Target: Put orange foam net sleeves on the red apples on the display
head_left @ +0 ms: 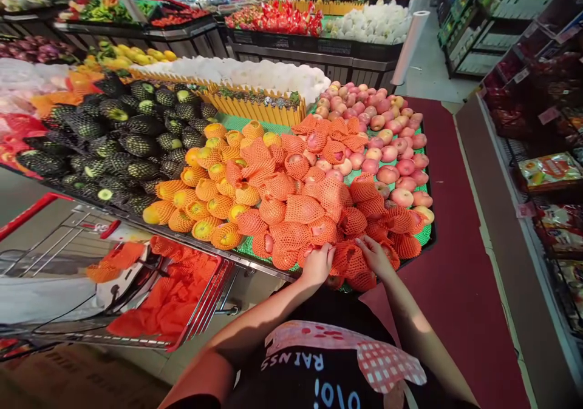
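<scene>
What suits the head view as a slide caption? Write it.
Left hand and right hand at fruit in orange nets, with bare apples beyond.

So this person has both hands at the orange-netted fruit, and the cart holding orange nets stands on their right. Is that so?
Not quite: the head view shows the cart holding orange nets standing on the person's left. The left fingers and right fingers are indeed at the orange-netted fruit.
</scene>
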`<state>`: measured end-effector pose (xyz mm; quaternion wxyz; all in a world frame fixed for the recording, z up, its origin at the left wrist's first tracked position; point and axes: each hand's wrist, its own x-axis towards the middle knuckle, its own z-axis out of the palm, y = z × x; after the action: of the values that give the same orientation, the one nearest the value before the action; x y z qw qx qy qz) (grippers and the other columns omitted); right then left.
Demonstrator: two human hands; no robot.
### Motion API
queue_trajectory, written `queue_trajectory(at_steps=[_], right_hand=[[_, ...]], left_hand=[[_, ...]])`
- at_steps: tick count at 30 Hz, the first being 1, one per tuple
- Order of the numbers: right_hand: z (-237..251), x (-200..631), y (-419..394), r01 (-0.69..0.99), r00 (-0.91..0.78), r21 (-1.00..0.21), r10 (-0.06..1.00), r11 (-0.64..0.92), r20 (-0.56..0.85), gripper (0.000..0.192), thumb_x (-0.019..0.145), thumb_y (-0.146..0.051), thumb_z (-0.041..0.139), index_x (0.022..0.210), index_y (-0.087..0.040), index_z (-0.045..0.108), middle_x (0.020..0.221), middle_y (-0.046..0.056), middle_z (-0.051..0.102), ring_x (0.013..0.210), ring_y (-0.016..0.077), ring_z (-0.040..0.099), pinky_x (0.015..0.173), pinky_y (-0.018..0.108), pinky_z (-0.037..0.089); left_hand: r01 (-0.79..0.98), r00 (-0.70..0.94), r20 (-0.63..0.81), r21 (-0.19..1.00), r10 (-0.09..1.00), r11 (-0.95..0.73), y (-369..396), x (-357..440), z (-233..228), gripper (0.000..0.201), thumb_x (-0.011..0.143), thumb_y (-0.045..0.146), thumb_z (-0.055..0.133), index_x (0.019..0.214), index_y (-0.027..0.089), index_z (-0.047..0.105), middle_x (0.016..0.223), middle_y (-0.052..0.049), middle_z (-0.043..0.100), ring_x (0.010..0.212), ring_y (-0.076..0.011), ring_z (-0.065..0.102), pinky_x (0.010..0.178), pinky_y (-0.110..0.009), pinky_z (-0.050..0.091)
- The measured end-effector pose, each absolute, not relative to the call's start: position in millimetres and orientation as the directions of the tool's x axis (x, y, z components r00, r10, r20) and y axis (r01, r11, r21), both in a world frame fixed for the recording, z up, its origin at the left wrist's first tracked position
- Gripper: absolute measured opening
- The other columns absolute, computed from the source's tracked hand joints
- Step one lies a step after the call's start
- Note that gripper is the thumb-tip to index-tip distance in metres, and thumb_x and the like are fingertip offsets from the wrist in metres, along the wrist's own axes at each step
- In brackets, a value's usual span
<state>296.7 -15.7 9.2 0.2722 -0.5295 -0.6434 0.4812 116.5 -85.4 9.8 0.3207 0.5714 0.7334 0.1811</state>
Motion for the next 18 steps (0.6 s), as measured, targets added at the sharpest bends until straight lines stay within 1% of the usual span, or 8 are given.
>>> queue_trajectory(at_steps=[3,7,9,11,13,15,16,18], right_hand=[[9.2,297.7,-16.9,0.499,-0.283,-0.867,0.945,0.001,-0.162,0.040,0.089,-0.063,0.048,0.069,-0.027,0.046,0.067,0.000,0.055,0.067,0.0217,0.053,0.067,0.034,0.040],[9.0,293.1,-22.5,0.563,-0.271,-0.826,0.950,0.025,-0.156,0.026,0.091,-0.045,0.051,0.074,-0.028,0.044,0.065,0.001,0.052,0.064,0.0230,0.050,0.064,0.033,0.034],[7.9,291.0,-25.3,0.560,-0.264,-0.828,0.954,0.031,-0.143,0.024,0.091,-0.042,0.052,0.074,-0.028,0.044,0.067,0.002,0.051,0.065,0.0235,0.049,0.065,0.034,0.033],[5.1,290.6,-27.4,0.531,-0.253,-0.847,0.959,0.029,-0.126,0.026,0.092,-0.044,0.051,0.074,-0.028,0.043,0.069,0.002,0.052,0.068,0.0239,0.049,0.067,0.034,0.034],[0.1,291.6,-28.9,0.478,-0.234,-0.878,0.965,0.011,-0.115,0.029,0.093,-0.049,0.048,0.075,-0.028,0.044,0.072,0.002,0.052,0.072,0.0239,0.050,0.070,0.035,0.037],[-6.4,292.7,-30.7,0.406,-0.215,-0.914,0.970,-0.019,-0.116,0.032,0.094,-0.055,0.045,0.076,-0.027,0.046,0.074,0.001,0.053,0.075,0.0232,0.051,0.074,0.035,0.040],[-9.7,292.8,-32.0,0.366,-0.208,-0.930,0.971,-0.037,-0.121,0.034,0.093,-0.057,0.044,0.077,-0.027,0.047,0.075,0.001,0.053,0.075,0.0227,0.052,0.075,0.035,0.042],[-14.9,291.8,-36.1,0.284,-0.192,-0.956,0.972,-0.074,-0.132,0.038,0.091,-0.062,0.046,0.077,-0.027,0.049,0.075,0.000,0.053,0.075,0.0216,0.052,0.076,0.035,0.044]], left_hand=[[0.681,-0.143,-0.261,0.674,0.955,0.287,-86.7,120.2,10.4,0.029,0.103,0.033,0.043,0.108,0.020,0.069,0.088,-0.012,0.075,0.082,-0.0257,0.071,0.083,-0.034,0.048],[0.588,-0.151,-0.254,0.754,0.955,0.293,-89.2,122.1,8.1,0.030,0.102,0.031,0.042,0.115,0.018,0.066,0.092,-0.013,0.074,0.083,-0.0272,0.070,0.084,-0.038,0.049],[0.525,-0.154,-0.245,0.801,0.957,0.289,-90.4,122.7,4.6,0.030,0.101,0.029,0.043,0.117,0.017,0.064,0.098,-0.013,0.074,0.090,-0.0270,0.070,0.088,-0.039,0.049],[0.448,-0.148,-0.239,0.849,0.960,0.280,-92.2,123.5,-0.9,0.030,0.101,0.031,0.042,0.114,0.017,0.065,0.101,-0.012,0.073,0.093,-0.0257,0.069,0.089,-0.038,0.051],[0.362,-0.131,-0.252,0.888,0.959,0.283,-94.9,124.6,-7.9,0.036,0.102,0.040,0.038,0.106,0.016,0.066,0.092,-0.009,0.070,0.080,-0.0226,0.068,0.078,-0.036,0.054],[0.278,-0.112,-0.279,0.913,0.954,0.299,-98.3,125.9,-15.4,0.049,0.102,0.052,0.033,0.100,0.014,0.065,0.076,-0.004,0.063,0.060,-0.0182,0.061,0.059,-0.032,0.054],[0.245,-0.106,-0.288,0.920,0.952,0.306,-100.0,126.3,-18.9,0.055,0.102,0.057,0.031,0.102,0.014,0.065,0.072,-0.002,0.060,0.055,-0.0164,0.057,0.053,-0.030,0.052],[0.172,-0.115,-0.297,0.934,0.948,0.313,-102.5,126.4,-23.9,0.063,0.099,0.066,0.030,0.110,0.014,0.063,0.075,-0.001,0.058,0.055,-0.0148,0.055,0.047,-0.027,0.050]])
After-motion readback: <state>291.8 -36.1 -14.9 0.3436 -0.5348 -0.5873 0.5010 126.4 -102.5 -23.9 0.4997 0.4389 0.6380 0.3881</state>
